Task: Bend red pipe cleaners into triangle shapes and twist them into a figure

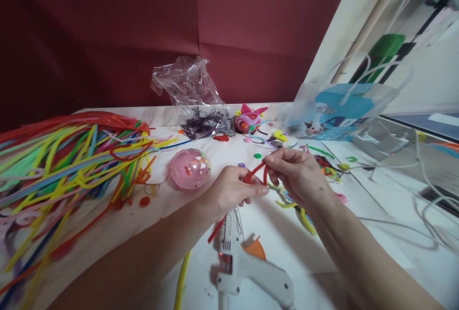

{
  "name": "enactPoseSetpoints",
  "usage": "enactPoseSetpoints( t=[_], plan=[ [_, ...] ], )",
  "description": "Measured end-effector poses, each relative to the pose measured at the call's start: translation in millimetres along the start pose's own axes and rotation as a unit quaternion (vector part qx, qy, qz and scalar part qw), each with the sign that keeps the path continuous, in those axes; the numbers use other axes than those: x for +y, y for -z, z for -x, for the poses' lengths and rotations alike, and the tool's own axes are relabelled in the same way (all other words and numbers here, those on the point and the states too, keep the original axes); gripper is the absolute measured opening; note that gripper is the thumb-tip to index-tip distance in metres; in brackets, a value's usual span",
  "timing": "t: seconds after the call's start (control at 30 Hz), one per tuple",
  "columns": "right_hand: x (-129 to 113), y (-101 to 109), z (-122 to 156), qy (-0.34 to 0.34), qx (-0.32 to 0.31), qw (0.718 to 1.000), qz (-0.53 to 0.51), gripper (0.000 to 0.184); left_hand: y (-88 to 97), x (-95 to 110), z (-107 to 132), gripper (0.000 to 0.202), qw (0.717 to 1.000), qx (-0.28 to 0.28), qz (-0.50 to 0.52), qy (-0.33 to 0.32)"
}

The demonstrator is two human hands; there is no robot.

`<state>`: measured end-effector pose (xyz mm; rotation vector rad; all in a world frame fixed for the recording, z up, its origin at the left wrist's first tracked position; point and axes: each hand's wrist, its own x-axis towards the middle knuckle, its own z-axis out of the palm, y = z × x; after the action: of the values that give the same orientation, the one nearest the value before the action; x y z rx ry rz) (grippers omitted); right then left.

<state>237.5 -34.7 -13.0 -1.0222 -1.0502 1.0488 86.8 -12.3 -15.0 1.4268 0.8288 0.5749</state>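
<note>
Between my two hands is a red pipe cleaner [256,170], bent over at its right end. My left hand [233,186] grips its lower left part between thumb and fingers. At the bend, my right hand [294,171] pinches it with thumb and fingertips. A white hot glue gun [247,271] lies on the table just below my hands, with a small red light showing on it. Beside its nozzle is a red strip [216,230], and an orange piece [256,249] sits near its handle. Yellow pipe cleaner pieces [307,221] lie under my right wrist.
A large heap of colourful pipe cleaners [71,166] spreads over the left side. A pink transparent bowl [189,169] holds small bits. Behind stand a clear plastic bag [190,85], a colourful pink-eared figure [249,119] and a blue-and-clear carrier bag [337,114]. White cables [423,181] run along the right.
</note>
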Motion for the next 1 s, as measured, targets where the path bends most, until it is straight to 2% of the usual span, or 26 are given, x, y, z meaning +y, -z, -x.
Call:
enactPoseSetpoints(
  t=[0.2,0.33,0.5,0.6,0.73,0.9,1.0],
  plan=[
    [-1,3,0,-0.005,-0.039,0.999,0.025,0.02,0.7,-2,1,0.013,1.0,-0.011,-0.022,-0.019],
    [-4,8,1,-0.014,-0.071,0.996,0.044,0.021,5.3,2,3,0.013,0.996,-0.052,-0.063,-0.021],
    [-4,5,3,-0.043,-0.093,0.995,0.012,0.024,7.8,6,6,0.013,0.989,-0.108,-0.088,-0.041],
    [-4,4,2,-0.051,-0.094,0.994,0.005,0.024,7.2,3,4,0.013,0.993,-0.063,-0.083,-0.048],
    [-6,6,0,-0.026,-0.062,0.997,0.034,0.025,6.5,-4,0,0.014,0.997,0.009,-0.067,-0.04],
    [-6,2,2,-0.015,-0.066,0.993,0.097,0.024,4.7,-8,-1,0.014,0.995,0.01,-0.086,-0.042],
    [-6,4,3,-0.012,-0.073,0.992,0.099,0.022,3.5,-8,0,0.014,0.995,0.01,-0.092,-0.048]
  ],
)
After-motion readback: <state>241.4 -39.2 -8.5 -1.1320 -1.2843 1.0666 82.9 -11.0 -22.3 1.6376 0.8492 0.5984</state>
